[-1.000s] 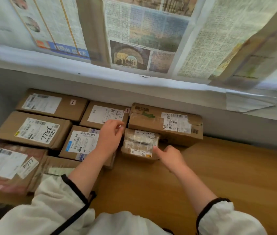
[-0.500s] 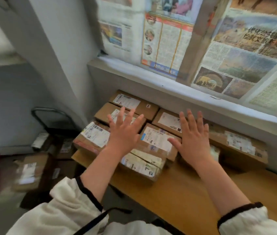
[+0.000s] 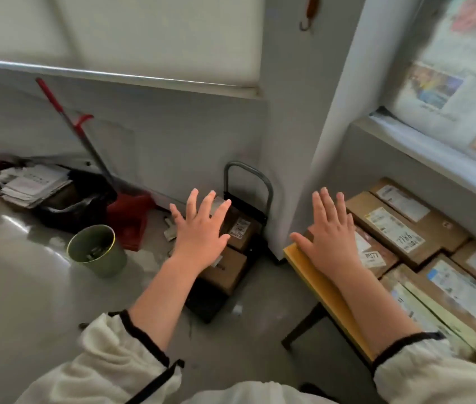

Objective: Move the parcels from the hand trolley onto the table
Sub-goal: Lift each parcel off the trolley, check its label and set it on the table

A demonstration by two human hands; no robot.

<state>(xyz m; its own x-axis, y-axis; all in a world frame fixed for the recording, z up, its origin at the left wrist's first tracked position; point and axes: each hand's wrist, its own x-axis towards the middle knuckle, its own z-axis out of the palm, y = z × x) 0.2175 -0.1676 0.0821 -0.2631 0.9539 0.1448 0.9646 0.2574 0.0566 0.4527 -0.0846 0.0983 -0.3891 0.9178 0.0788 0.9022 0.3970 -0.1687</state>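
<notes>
The hand trolley (image 3: pixel 261 188), black with a grey loop handle, stands on the floor against the wall corner. Brown cardboard parcels (image 3: pixel 228 272) are stacked on it, one with a white label (image 3: pixel 241 227). My left hand (image 3: pixel 200 228) hovers above them, fingers spread, holding nothing. My right hand (image 3: pixel 328 231) is spread flat over the left end of the wooden table (image 3: pixel 318 284), empty too. Several labelled parcels (image 3: pixel 397 225) lie packed on the table at the right, under the window sill.
A green metal bucket (image 3: pixel 96 252) stands on the floor left of the trolley. Behind it are a red dustpan (image 3: pixel 130 220) with a long handle, a black bag (image 3: pixel 76 208) and a stack of papers (image 3: pixel 34 185). A white pillar (image 3: pixel 295 141) separates trolley and table.
My view has swung left from the table to the floor and trolley. Both hands let go of the small parcel on the table, opened wide, and the left now reaches over the trolley.
</notes>
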